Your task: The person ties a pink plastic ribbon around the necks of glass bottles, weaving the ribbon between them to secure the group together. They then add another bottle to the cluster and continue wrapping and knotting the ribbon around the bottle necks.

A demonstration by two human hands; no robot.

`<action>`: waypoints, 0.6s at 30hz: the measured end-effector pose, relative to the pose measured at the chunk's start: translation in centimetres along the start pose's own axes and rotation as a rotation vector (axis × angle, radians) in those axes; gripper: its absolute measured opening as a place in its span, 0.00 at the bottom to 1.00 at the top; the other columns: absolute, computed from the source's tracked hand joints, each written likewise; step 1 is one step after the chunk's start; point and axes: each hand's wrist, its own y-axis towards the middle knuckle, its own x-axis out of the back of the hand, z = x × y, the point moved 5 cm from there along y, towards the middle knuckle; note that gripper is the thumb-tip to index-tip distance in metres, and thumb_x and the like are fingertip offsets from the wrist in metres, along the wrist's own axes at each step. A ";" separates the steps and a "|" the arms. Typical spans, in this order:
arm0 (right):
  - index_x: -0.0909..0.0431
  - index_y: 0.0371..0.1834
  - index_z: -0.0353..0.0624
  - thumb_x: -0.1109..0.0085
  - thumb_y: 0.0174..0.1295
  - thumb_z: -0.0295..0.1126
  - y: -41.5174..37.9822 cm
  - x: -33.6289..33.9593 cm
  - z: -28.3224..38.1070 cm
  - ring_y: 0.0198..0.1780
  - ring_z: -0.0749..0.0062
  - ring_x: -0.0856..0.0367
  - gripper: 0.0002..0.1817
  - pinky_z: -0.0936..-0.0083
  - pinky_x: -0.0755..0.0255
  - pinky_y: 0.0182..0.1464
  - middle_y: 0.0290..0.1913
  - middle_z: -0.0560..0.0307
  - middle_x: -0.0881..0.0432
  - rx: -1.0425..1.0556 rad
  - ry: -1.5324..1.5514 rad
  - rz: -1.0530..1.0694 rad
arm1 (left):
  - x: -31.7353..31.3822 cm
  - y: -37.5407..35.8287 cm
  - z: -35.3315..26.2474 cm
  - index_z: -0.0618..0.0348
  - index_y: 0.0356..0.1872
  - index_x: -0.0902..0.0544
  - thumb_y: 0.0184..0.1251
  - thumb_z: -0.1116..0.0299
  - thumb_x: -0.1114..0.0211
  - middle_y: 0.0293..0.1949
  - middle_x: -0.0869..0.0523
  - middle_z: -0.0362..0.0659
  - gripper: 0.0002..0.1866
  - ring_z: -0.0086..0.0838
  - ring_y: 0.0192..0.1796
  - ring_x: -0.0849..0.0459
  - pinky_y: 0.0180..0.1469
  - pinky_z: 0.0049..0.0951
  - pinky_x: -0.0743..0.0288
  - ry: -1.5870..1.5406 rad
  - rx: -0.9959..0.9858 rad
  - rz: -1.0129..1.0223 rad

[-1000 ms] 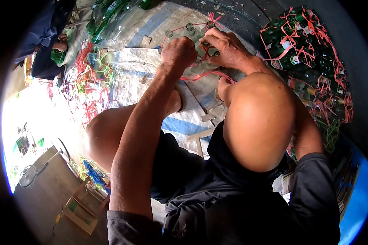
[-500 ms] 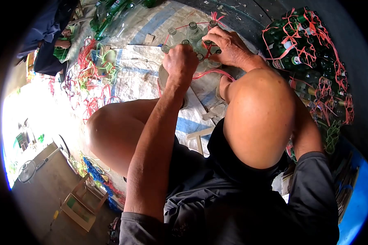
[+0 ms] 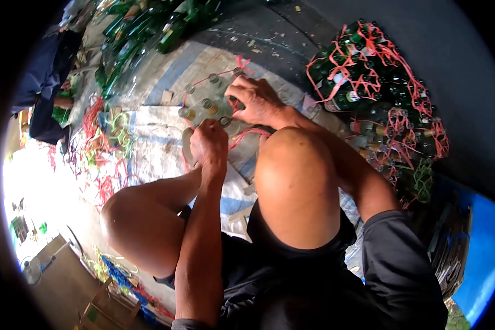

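Observation:
Several clear glass bottles (image 3: 206,104) stand close together on the ground sheet, with pink plastic twine (image 3: 253,132) running round and between their necks. My left hand (image 3: 209,144) is closed in a fist at the near side of the group; what it grips is hidden inside the fingers. On the right side of the group, my right hand (image 3: 258,102) curls its thumb and fingers round a stretch of the twine beside the bottle necks. A loose length of twine trails near my knee.
Green bottles bound with pink twine (image 3: 363,60) are piled at the right. More green bottles (image 3: 173,36) lie at the top. Loose coloured twine (image 3: 107,132) covers the sheet (image 3: 154,129) at left. Another person's dark-clothed leg (image 3: 47,118) is at the far left.
The camera view has turned, so the bottles and both hands appear further left and lower. My right hand has its fingers a little more curled; my left stays closed at the bottles.

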 end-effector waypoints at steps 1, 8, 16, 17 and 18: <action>0.19 0.44 0.48 0.18 0.41 0.34 0.0 0.0 0.0 0.44 0.54 0.15 0.24 0.57 0.21 0.43 0.44 0.57 0.19 -0.014 -0.014 0.015 | -0.1 0.0 0.0 0.50 0.38 0.07 0.69 0.60 0.38 0.35 0.09 0.56 0.13 0.56 0.41 0.09 0.44 0.51 0.17 -0.037 -0.019 -0.015; 0.19 0.44 0.49 0.20 0.41 0.33 -0.2 -0.1 -0.3 0.44 0.54 0.15 0.24 0.58 0.21 0.44 0.43 0.57 0.19 -0.045 -0.060 0.004 | -0.4 -1.1 -0.1 0.55 0.37 0.08 0.68 0.65 0.37 0.34 0.09 0.54 0.11 0.56 0.38 0.10 0.42 0.49 0.18 -0.185 -0.015 -0.085; 0.21 0.50 0.50 0.18 0.43 0.33 0.2 -0.8 -0.2 0.49 0.48 0.15 0.29 0.55 0.20 0.49 0.49 0.55 0.17 -0.043 0.028 0.071 | -0.4 -1.6 0.5 0.58 0.36 0.09 0.71 0.64 0.37 0.31 0.10 0.56 0.12 0.55 0.36 0.10 0.41 0.48 0.18 -0.255 -0.054 -0.206; 0.21 0.51 0.50 0.18 0.43 0.33 0.2 -0.8 -0.1 0.50 0.47 0.15 0.29 0.55 0.20 0.50 0.49 0.54 0.18 -0.059 0.027 0.087 | -0.3 -2.2 0.6 0.58 0.36 0.09 0.71 0.63 0.36 0.30 0.11 0.56 0.12 0.55 0.36 0.10 0.40 0.48 0.18 -0.314 -0.004 -0.199; 0.21 0.51 0.50 0.18 0.43 0.33 0.3 -0.8 0.0 0.50 0.47 0.15 0.29 0.55 0.20 0.50 0.49 0.53 0.18 -0.076 0.024 0.103 | -0.3 -2.7 0.8 0.58 0.37 0.09 0.71 0.63 0.35 0.29 0.11 0.56 0.11 0.54 0.34 0.10 0.39 0.46 0.18 -0.336 0.034 -0.208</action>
